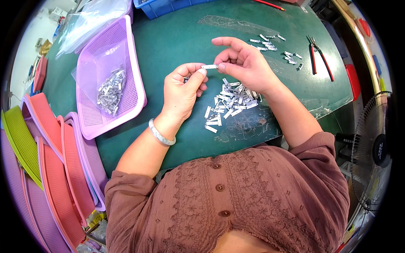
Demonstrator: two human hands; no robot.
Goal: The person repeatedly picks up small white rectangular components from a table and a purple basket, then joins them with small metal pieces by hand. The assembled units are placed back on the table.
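Between my two hands, above the green table, is a small silvery-white metal clip-like piece point(209, 66). My left hand point(184, 86) pinches one end of it between thumb and forefinger; something small and dark also shows by its curled fingers. The thumb and fingers of my right hand point(242, 63) close on the other end, its forefinger raised. Just below the hands lies a loose pile of similar small pieces point(236, 99). Smaller groups of such pieces point(266, 44) are scattered beyond my right hand.
A purple perforated basket point(137, 99) at left holds a clear bag of small pieces point(112, 92). Red-handled pliers point(314, 55) lie at right, a red pen point(270, 5) at the far edge near a blue bin point(173, 8). Stacked baskets point(63, 177) and a fan point(371, 152) flank the table.
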